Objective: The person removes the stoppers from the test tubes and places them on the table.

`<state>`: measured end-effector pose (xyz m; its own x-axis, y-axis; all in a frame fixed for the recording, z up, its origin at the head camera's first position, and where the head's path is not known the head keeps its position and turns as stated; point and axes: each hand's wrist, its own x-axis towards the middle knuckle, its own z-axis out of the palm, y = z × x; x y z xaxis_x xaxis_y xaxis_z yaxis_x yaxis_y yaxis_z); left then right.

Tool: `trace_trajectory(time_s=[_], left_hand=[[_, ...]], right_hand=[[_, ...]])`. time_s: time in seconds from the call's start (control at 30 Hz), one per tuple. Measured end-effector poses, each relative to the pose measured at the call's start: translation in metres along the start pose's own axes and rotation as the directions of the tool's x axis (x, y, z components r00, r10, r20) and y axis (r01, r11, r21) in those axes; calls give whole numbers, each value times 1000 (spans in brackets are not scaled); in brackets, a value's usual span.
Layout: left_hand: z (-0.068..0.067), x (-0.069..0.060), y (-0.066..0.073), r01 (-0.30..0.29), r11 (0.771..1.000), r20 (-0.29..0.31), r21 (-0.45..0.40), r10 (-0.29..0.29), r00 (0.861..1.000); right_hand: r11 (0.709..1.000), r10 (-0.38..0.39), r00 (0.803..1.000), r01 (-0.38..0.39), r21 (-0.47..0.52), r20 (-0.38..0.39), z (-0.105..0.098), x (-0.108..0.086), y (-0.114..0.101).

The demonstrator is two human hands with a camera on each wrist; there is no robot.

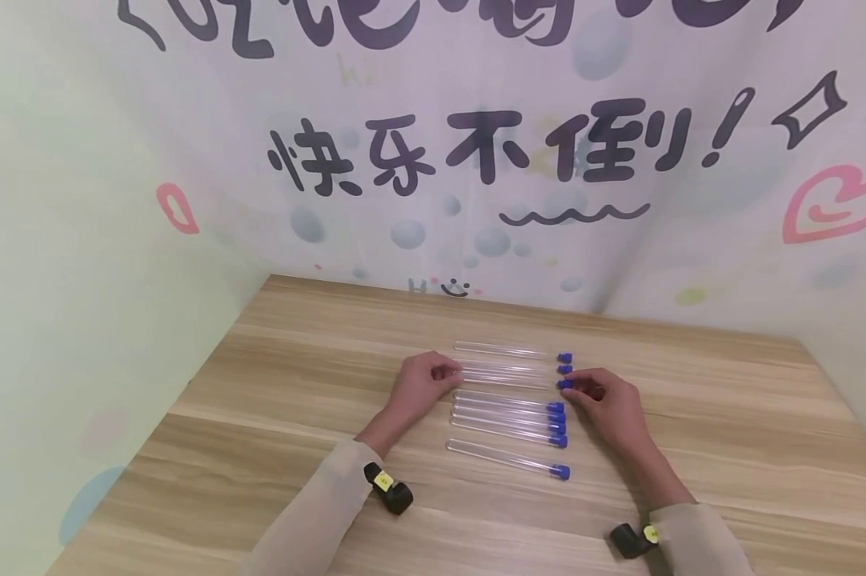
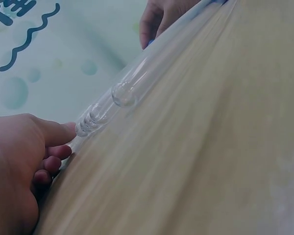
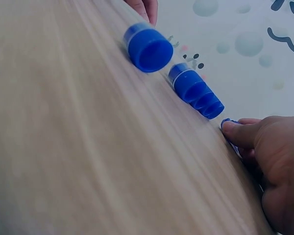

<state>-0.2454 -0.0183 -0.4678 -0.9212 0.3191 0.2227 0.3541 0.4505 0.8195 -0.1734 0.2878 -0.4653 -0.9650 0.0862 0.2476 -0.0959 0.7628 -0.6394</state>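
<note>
Several clear test tubes lie side by side on the wooden table. At the far side are uncapped tubes [image 1: 501, 350], with loose blue caps [image 1: 565, 358] off their right ends. My left hand [image 1: 420, 388] pinches the rounded left end of one uncapped test tube [image 1: 508, 382]; in the left wrist view its thumb partly hides that end. Between thumb and forefinger, my right hand [image 1: 613, 406] holds a small blue cap [image 3: 228, 123], apart from the tube's mouth. Nearer me lie several tubes with blue caps [image 3: 191, 88] on, and one capped tube [image 1: 505, 458] lies closest.
The wooden table [image 1: 289, 368] meets a printed white cloth backdrop [image 1: 375, 232] behind the tubes. A black wrist camera [image 1: 390, 490] sits on the left sleeve and another camera [image 1: 631, 541] on the right. Pale walls stand at both sides.
</note>
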Motion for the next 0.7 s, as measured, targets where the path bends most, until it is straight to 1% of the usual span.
trace_trajectory(time_s=[0.27, 0.43, 0.7], left_hand=[[2, 2, -1, -1, 1000, -3, 26, 1, 1000], [4, 3, 0, 10, 999, -9, 40, -10, 1000], [3, 2, 0, 23, 999, -4, 44, -23, 1000]], right_hand=[[1000, 19, 1000, -19, 7, 11, -1, 0, 1], [1000, 29, 999, -29, 5, 13, -1, 1, 0], [1000, 12, 1000, -12, 10, 6, 0, 1, 2]])
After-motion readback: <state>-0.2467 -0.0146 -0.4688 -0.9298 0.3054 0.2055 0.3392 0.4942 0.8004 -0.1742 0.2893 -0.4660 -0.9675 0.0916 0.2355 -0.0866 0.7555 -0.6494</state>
